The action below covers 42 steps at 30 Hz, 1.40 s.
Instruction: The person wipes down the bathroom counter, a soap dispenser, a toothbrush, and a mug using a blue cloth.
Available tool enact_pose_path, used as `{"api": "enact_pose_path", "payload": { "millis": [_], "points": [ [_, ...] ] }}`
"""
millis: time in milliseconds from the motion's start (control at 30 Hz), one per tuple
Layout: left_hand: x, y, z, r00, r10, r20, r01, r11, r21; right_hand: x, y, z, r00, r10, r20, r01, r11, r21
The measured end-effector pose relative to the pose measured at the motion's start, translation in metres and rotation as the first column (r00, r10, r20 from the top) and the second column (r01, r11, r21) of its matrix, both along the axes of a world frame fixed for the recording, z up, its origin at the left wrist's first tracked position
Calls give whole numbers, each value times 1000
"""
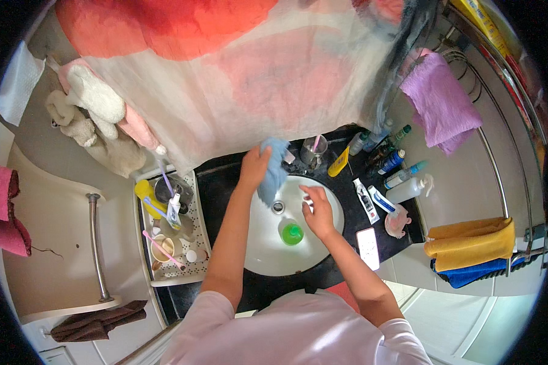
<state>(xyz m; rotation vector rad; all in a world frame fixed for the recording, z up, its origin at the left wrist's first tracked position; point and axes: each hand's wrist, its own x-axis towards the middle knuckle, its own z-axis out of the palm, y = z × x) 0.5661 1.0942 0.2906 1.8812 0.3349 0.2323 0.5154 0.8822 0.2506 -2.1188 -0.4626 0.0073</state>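
Note:
My left hand [254,168] grips a fluffy light-blue cloth [275,175] at the back rim of a white washbasin [265,255]. The cloth hangs down over the bowl, close to the round metal drain [278,207]. Whatever is behind the cloth is hidden. Over the right half of the basin, my right hand [318,212] holds nothing, its fingers apart and slightly curled. A green plastic container [292,234] with a rounded top rests in the bowl, left of and below my right hand.
On the black countertop [223,182] are a white tray [176,277] of cups and toothbrushes, a glass mug [314,153], a yellow tube [339,162], toothpaste tubes [365,200], a pump bottle [406,189] and a phone [367,248]. A patterned fabric [255,91] hangs behind; towels [443,100] hang right.

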Motion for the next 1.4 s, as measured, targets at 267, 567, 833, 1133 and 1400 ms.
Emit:
{"api": "enact_pose_path", "payload": {
  "millis": [267, 567, 833, 1133, 1400],
  "points": [
    [12, -12, -42, 922, -227, 314, 15, 830, 558, 37, 38, 13, 974, 116, 194, -52, 950, -307],
    [33, 2, -54, 967, -169, 189, -21, 691, 723, 32, 44, 8, 979, 158, 132, -105, 934, -341],
    [1, -20, -63, 904, -389, 180, 69, 546, 835, -53, 14, -11, 942, 330, -62, -334, 906, -261],
    [32, -34, -62, 939, -267, 215, -52, 510, 859, -111, -18, -46, 749, 553, -365, -656, 700, -284],
    [-6, -30, -64, 878, -351, 325, -78, 565, 821, -126, -52, -55, 819, 428, -382, -548, 780, -300]
  ]
}}
